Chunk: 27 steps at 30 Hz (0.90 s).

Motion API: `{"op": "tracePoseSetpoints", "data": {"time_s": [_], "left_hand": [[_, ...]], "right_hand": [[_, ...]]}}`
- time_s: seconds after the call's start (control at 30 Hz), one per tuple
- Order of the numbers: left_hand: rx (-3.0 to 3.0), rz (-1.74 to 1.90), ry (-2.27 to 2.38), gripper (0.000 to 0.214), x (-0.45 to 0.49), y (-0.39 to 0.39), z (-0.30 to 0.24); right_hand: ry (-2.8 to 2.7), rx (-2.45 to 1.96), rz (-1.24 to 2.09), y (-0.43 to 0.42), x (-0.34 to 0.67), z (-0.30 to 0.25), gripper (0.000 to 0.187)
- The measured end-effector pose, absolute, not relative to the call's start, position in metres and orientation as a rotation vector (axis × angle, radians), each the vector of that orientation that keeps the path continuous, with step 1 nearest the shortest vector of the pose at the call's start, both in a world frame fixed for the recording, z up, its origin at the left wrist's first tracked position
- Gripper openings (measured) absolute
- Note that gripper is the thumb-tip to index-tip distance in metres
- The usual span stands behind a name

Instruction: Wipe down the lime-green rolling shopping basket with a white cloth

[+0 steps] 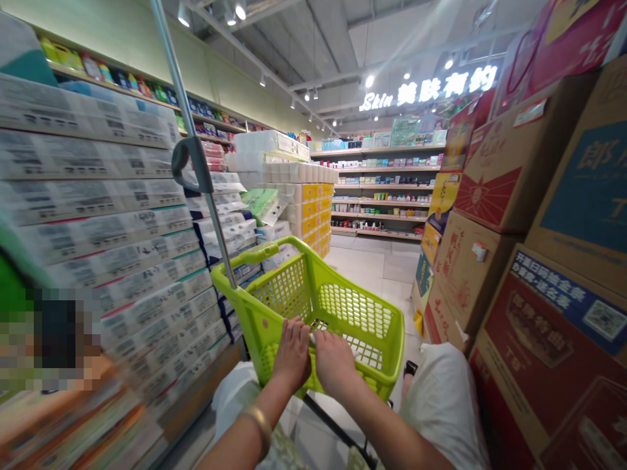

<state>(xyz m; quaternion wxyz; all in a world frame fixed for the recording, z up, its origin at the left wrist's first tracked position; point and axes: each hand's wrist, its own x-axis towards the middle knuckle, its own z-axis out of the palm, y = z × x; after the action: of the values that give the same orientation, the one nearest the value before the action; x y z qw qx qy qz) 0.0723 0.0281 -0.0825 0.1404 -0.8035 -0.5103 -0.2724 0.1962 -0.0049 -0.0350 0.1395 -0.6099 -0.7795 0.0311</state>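
A lime-green shopping cart (360, 307) with perforated walls stands right in front of me, its near side toward my body. My left hand (292, 352), a gold bangle on its wrist, is closed over the cart's near rim. Beside it my right hand (334, 360) grips the same rim, its fingers curled inward. Between the two hands shows a small white spot that I cannot make out. No goods are visible in the part of the basket I see. A metal pole (183, 104) with a grey looped handle (192, 164) rises at the cart's left corner.
Stacked packs of paper goods (108, 196) line the left side. Cardboard cartons (482, 261) are piled close on the right. A pale tiled aisle (369, 261) leads to shelves (386, 170) of small products. A blurred person (53, 333) is at the left edge.
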Motion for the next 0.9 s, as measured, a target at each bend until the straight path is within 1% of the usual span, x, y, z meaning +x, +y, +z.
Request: {"op": "tracePoseSetpoints", "data": {"time_s": [0.13,0.27,0.43,0.57,0.67,0.9], "left_hand": [[-2.342,-0.776,-1.469,0.048,0.071,0.027,-0.083],[-2.354,-0.773,-1.489,0.05,0.074,0.026,-0.083],[-2.338,-0.796,-1.492,0.048,0.079,0.024,-0.083],[-2.325,-0.806,-1.475,0.039,0.08,0.024,-0.083],[-2.33,-0.796,-1.47,0.033,0.078,0.024,-0.081],[-2.371,-0.753,-1.462,0.047,0.077,0.023,-0.079]], "right_hand": [[-2.207,-1.779,-0.025,-0.019,0.223,-0.055,0.031],[-2.147,-1.836,-0.062,-0.037,0.254,-0.068,0.032],[-2.177,-1.93,0.032,-0.034,0.242,-0.051,0.034],[-2.25,-1.838,0.106,-0.014,0.207,-0.031,0.032],[-2.25,-1.764,0.091,-0.006,0.195,-0.029,0.031],[-2.187,-1.812,-0.077,-0.029,0.248,-0.064,0.029]]}}
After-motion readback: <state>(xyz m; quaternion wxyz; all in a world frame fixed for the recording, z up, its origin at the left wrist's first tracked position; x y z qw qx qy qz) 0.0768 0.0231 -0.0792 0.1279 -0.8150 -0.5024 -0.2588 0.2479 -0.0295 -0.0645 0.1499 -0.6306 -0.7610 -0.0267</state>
